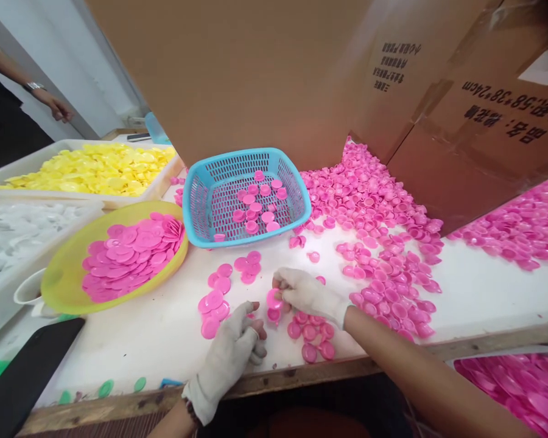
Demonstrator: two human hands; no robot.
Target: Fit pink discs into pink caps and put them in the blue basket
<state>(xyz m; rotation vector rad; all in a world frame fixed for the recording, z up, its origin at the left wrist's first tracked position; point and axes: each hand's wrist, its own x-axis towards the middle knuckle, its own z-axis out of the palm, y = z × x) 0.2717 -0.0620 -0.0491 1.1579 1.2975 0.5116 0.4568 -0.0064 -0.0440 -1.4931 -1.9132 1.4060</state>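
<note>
Both my hands wear white fingerless gloves at the table's front edge. My right hand (307, 294) pinches a small pink cap (274, 299) between its fingers. My left hand (235, 347) is curled just beside it, thumb tip pointing at the cap; whether it holds anything is hidden. Flat pink discs (215, 303) lie left of the hands. Several pink caps (311, 336) sit under my right wrist. A blue basket (201, 201) behind them holds several pink caps.
A yellow-green bowl (68, 274) of pink discs stands at left. A big pile of pink caps (383, 207) spills from cardboard boxes (475, 121) at right. Trays of yellow caps (95, 167) and white caps (13, 225) sit far left. Another person's hand (57, 109) shows at top left.
</note>
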